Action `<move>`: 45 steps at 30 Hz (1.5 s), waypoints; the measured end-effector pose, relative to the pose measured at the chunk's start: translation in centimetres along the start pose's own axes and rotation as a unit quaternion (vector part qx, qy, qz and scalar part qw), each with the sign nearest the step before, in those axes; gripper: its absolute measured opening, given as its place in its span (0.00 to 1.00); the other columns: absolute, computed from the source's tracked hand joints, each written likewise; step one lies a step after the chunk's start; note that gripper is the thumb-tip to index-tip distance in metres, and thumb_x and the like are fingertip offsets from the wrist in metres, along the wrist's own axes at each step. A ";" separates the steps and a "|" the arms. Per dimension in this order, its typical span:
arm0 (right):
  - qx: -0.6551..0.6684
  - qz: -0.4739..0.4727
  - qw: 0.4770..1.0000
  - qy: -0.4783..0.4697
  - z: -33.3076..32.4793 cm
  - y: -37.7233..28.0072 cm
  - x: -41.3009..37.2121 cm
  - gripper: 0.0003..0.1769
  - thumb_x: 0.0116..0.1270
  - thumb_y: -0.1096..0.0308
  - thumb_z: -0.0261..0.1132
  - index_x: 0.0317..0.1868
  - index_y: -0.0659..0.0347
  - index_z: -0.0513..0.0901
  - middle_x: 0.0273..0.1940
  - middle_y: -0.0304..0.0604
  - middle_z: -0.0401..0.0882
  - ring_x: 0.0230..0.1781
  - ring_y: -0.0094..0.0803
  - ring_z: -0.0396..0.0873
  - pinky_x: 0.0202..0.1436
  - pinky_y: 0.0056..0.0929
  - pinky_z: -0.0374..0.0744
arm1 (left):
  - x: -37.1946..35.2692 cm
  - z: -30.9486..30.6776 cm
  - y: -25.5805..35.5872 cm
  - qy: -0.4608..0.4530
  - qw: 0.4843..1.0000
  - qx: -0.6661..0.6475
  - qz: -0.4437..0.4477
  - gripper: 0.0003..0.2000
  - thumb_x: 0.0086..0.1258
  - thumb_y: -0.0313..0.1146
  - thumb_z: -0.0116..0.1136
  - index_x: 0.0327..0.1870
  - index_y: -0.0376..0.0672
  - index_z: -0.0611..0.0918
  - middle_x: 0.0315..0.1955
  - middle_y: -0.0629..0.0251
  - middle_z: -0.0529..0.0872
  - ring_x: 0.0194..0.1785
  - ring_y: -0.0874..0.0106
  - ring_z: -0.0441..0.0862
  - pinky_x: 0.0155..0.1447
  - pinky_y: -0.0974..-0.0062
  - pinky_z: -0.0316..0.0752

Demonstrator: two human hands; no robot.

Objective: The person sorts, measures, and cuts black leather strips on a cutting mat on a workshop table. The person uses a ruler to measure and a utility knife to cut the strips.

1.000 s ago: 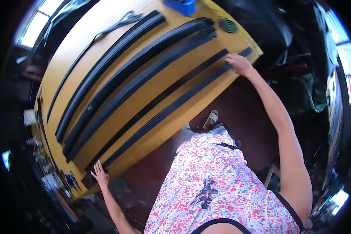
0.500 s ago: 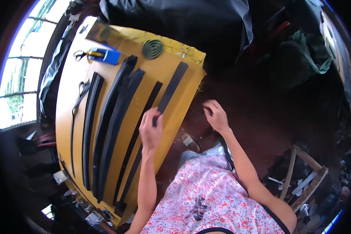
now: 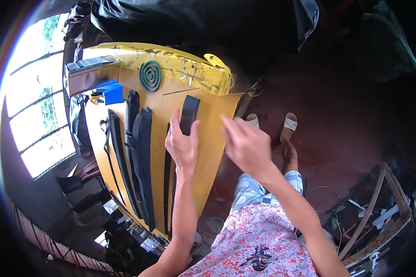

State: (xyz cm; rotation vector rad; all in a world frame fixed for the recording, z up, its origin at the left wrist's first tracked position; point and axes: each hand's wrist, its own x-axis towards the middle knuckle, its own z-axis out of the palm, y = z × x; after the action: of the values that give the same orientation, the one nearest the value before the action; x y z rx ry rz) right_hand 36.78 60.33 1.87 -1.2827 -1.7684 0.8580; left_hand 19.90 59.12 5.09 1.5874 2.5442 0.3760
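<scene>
My left hand (image 3: 182, 144) lies flat, fingers apart, on the black strip (image 3: 190, 108) closest to the yellow table's (image 3: 212, 115) near edge. A thinner black strip (image 3: 166, 184) runs just beside it. My right hand (image 3: 246, 142) hovers with spread fingers and nothing in it over the table's edge, a little to the right of the left hand. Wider black strips (image 3: 144, 152) and a curved one (image 3: 117, 147) lie parallel further across the table.
A green spiral coil (image 3: 150, 76), a blue box (image 3: 111, 93) and scissors (image 3: 93, 98) sit at the table's far end. My feet in white sandals (image 3: 290, 122) stand on the dark red floor. Wooden frames and clutter (image 3: 379, 212) lie at the right.
My view has swung along the table toward its end. My left hand came from the strip's other end to its middle, then slid up it. My right hand left the strip and now hovers.
</scene>
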 end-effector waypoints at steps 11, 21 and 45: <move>-0.100 0.043 0.991 -0.079 6.4 -3.7 5.9 0.19 0.70 0.57 0.65 0.47 0.66 0.79 0.31 0.45 0.83 0.28 0.38 0.85 0.28 0.32 0.81 | 0.5 0.0 -1.2 0.016 0.996 -0.047 0.071 0.30 0.55 0.23 0.69 0.63 0.38 0.77 0.48 0.49 0.87 0.48 0.51 0.86 0.50 0.61 0.82; -0.144 0.045 0.987 -0.060 7.4 -4.5 4.9 0.25 0.72 0.56 0.64 0.58 0.68 0.78 0.31 0.44 0.83 0.27 0.37 0.85 0.26 0.31 0.80 | 0.4 0.4 -2.2 0.014 0.993 -0.067 0.096 0.23 0.57 0.23 0.68 0.57 0.35 0.79 0.43 0.51 0.87 0.46 0.52 0.86 0.48 0.62 0.81; -0.112 0.118 0.980 -0.112 8.0 -5.5 4.9 0.28 0.70 0.60 0.64 0.60 0.74 0.72 0.31 0.45 0.84 0.28 0.34 0.86 0.25 0.31 0.81 | 0.2 1.3 -2.3 0.076 0.985 -0.080 0.129 0.33 0.63 0.23 0.67 0.71 0.30 0.70 0.35 0.57 0.87 0.34 0.61 0.83 0.41 0.67 0.78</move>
State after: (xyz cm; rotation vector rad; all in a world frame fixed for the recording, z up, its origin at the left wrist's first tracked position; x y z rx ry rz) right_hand 26.35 62.94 3.79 -1.6198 -1.9585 0.9885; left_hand 18.14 58.51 3.27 1.8938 2.3405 0.7360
